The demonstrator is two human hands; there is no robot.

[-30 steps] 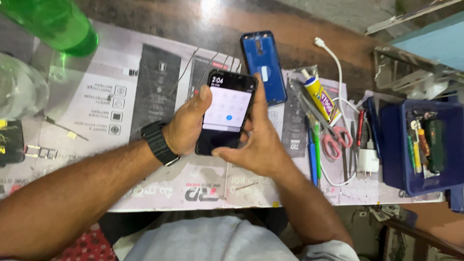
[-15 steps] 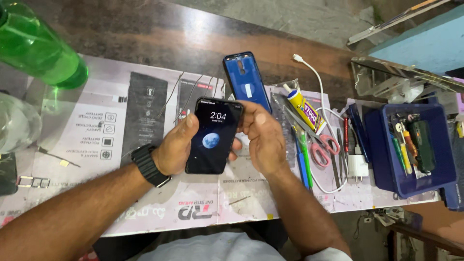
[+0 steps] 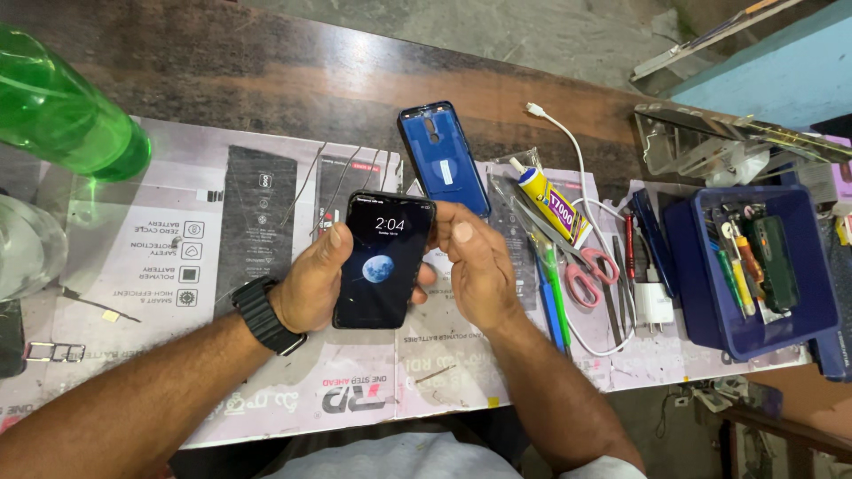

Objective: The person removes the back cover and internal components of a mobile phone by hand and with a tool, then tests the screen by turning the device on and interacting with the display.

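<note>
A green bottle lies at the table's far left. The left hand, fingers wrapped round it, holds a lit smartphone above the printed mat. The right hand touches its right edge, fingers loosely curled. Rightward lie a blue phone back cover, a glue tube, and a blue tool tray.

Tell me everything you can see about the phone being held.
The black phone is a slim glossy slab, screen up and lit, showing a clock over a moon picture on a dark background. It is held above the printed mat. The left hand grips its left edge; the right hand touches its right edge.
</note>
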